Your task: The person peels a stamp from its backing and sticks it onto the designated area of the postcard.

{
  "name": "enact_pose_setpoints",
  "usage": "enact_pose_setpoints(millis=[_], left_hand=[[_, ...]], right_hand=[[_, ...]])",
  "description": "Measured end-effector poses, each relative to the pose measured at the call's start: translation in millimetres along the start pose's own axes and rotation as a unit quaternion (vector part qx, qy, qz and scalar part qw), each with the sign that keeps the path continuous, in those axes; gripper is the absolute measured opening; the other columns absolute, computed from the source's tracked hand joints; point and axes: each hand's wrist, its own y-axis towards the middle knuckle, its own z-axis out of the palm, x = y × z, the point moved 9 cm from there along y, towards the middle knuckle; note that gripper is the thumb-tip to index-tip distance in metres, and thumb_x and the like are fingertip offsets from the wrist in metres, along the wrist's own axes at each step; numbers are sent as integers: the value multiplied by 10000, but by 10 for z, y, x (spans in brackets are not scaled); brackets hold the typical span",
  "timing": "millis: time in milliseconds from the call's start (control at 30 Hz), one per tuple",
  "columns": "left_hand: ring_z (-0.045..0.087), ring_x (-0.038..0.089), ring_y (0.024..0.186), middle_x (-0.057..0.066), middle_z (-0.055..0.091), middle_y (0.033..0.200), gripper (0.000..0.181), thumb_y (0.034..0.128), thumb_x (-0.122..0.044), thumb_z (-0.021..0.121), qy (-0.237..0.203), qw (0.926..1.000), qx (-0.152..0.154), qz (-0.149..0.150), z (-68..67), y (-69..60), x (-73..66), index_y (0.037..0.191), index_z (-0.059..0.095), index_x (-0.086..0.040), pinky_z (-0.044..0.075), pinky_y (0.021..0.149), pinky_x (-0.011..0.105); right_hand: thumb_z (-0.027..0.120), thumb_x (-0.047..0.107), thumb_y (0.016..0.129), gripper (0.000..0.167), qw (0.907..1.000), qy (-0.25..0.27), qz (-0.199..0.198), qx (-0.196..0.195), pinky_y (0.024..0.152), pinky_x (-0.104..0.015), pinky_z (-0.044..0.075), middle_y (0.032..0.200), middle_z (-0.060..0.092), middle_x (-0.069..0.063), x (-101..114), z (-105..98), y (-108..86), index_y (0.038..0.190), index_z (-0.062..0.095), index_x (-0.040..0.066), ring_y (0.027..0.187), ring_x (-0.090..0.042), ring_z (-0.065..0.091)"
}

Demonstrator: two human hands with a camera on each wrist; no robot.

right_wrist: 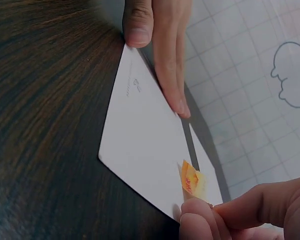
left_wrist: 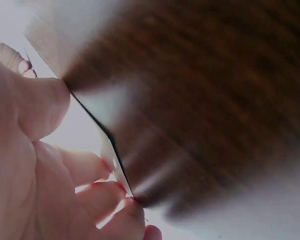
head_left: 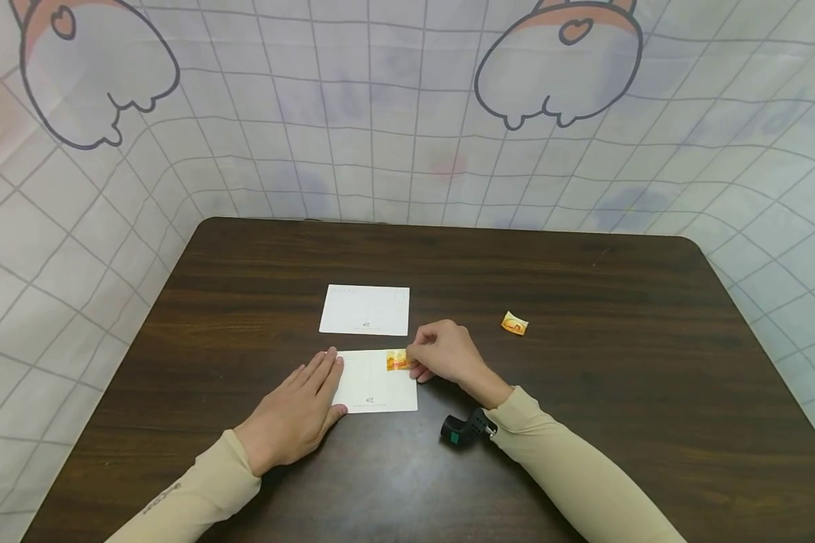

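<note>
A white postcard (head_left: 370,391) with faint print lies near the middle of the table. My left hand (head_left: 292,415) rests on its left edge, fingers extended and thumb at the lower left corner. At the card's upper right corner, my right hand (head_left: 446,351) pinches a small yellow-orange stamp (head_left: 398,360) by its right end between thumb and fingers. In the right wrist view the stamp (right_wrist: 190,179) tilts up from the card (right_wrist: 140,130); whether its lower edge touches cannot be told. The left wrist view shows the left thumb (left_wrist: 45,105) and fingers at the card's edge.
A second white postcard (head_left: 364,311) lies just beyond the first. Another yellow-orange stamp (head_left: 515,323), slightly curled, lies to the right of my right hand. The dark wooden table (head_left: 584,286) ends at a pale checked cloth (head_left: 394,151) behind it.
</note>
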Motion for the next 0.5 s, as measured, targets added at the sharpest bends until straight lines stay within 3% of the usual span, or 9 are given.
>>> enact_pose_setpoints(millis=[500], left_hand=[[372, 438, 1538, 288, 343, 1649, 651, 1085, -333, 503, 250, 9995, -138, 107, -64, -12, -59, 1548, 363, 101, 383, 1228, 573]], right_hand=[[651, 113, 879, 193, 9999, -82, -76, -73, 520, -274, 607, 605, 725, -54, 44, 5, 13, 694, 682, 68, 500, -116, 695]])
